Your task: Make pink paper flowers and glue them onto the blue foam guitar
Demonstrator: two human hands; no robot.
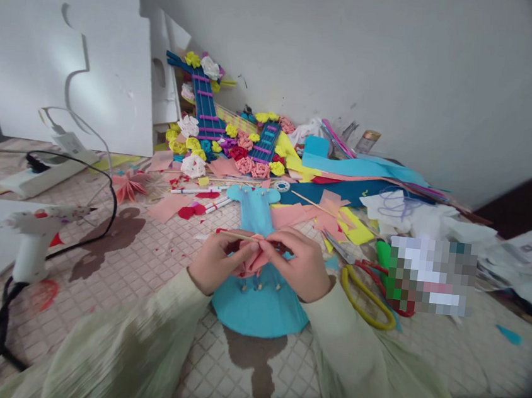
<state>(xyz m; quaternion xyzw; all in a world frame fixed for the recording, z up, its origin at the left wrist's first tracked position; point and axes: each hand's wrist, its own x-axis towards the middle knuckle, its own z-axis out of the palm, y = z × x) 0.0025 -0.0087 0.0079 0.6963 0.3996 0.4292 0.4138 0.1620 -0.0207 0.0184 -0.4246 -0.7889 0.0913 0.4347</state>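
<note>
PINK PAPER IN HAND, OVER BLUE GUITAR: RISKS & COUNTS

Pink paper (256,259), 1 pc, folded or crumpled: between both hands, above blue guitar (260,317); contact w/ guitar can't be told.
L hand (214,260), 1: thumb & fingers pinching pink paper; thin stick (237,235), 1, lies across same fingers.
R hand (300,263), 1: thumb & index pinching other side of pink paper.

Risks (judged): uneven pull by the 2 hands may tear or unroll paper; stick tip, if pressed hard, may poke thru. Dropped wrist may knock pegs (259,287) on guitar. Scissors (344,248) near R sleeve (350,341); a careless elbow could shove them. Glue gun (34,238) could burn or topple if hot & its cord gets snagged; heat n/a from view.

Counts: blue guitar, 1. Pegs below hands, 3 seen. Dark-blue necks (203,107), 2, at back amid paper flowers (193,165) (many, overlapping, no exact no.). Glue gun, 1. Scissors, 1 pr at least; yellow & red handles overlap. Tape roll (280,186), 1. Jar (368,141), 1. Power strip (50,173), 1.
</note>
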